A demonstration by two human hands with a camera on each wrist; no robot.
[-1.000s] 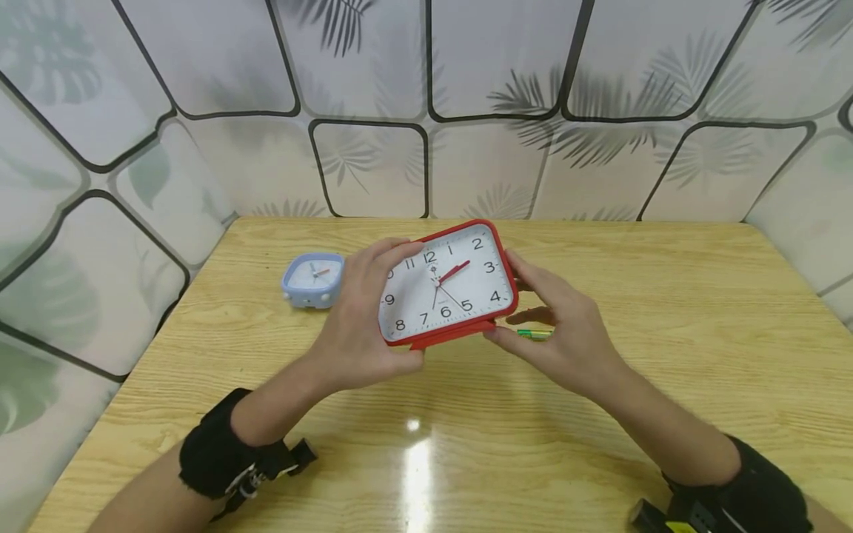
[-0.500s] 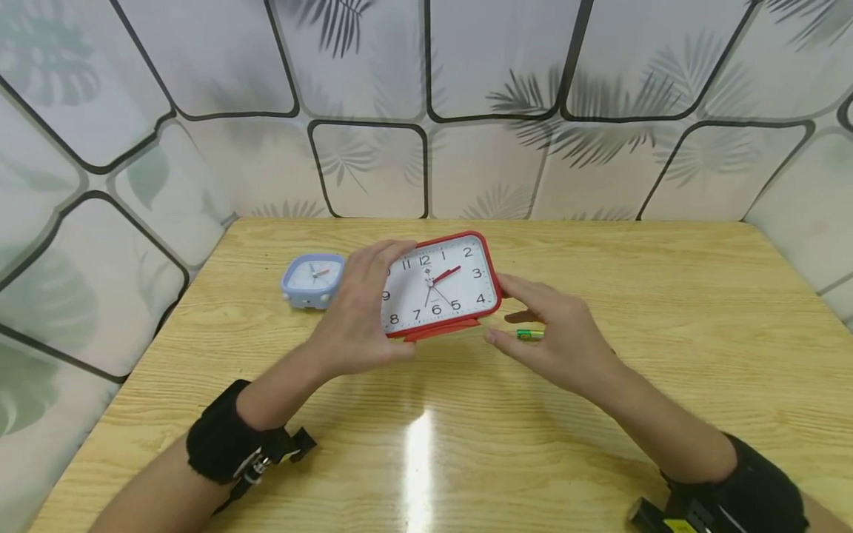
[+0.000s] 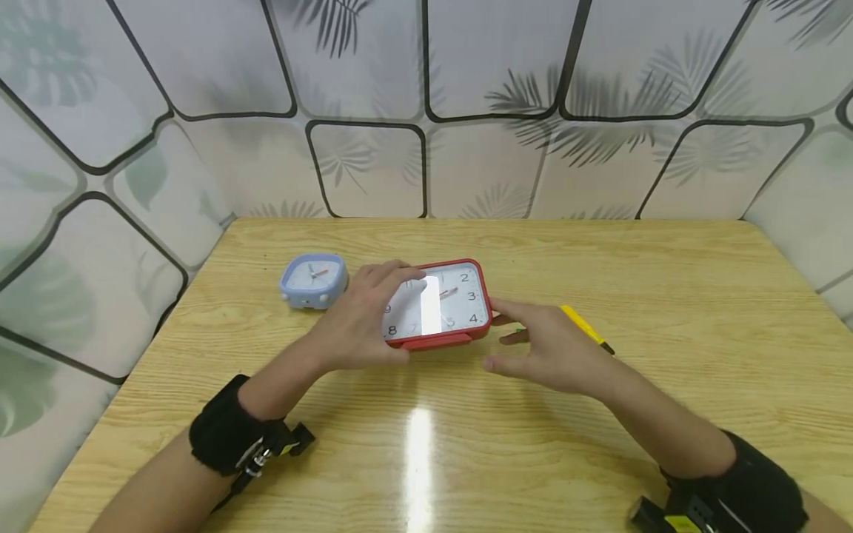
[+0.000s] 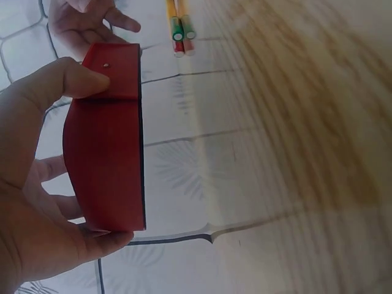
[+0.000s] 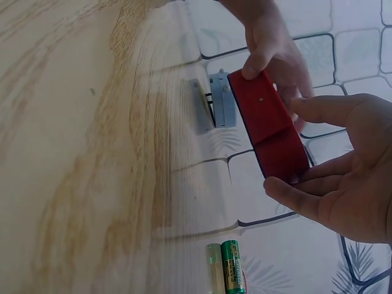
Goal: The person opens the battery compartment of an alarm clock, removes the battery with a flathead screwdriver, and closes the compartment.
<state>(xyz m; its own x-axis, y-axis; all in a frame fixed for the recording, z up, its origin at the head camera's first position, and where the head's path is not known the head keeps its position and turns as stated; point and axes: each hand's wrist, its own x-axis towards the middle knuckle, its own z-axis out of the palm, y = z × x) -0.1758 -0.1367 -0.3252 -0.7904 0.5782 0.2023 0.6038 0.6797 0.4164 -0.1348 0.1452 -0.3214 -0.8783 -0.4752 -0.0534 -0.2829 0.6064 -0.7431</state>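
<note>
My left hand (image 3: 360, 318) grips the left end of a red rectangular alarm clock (image 3: 460, 296), thumb on its near side and fingers over the far side. The white dial faces up, partly washed out by glare. In the left wrist view the red casing (image 4: 104, 153) is just above the table. My right hand (image 3: 553, 344) is at the clock's right end, its fingertips touching that edge while the thumb stands clear. In the right wrist view its lower fingers (image 5: 300, 199) lie against the casing's corner.
A small light-blue alarm clock (image 3: 313, 281) stands left of my left hand. Beyond my right hand lies a yellow, black-ended tool (image 3: 586, 329), partly hidden. A green battery (image 5: 233, 266) lies on the table by the right hand. A patterned wall covering (image 3: 493, 163) rises behind the table.
The red clock has come down toward the table and tipped flatter, face up, with my left hand. My right thumb has drawn away from its lower edge. More of the yellow tool shows.
</note>
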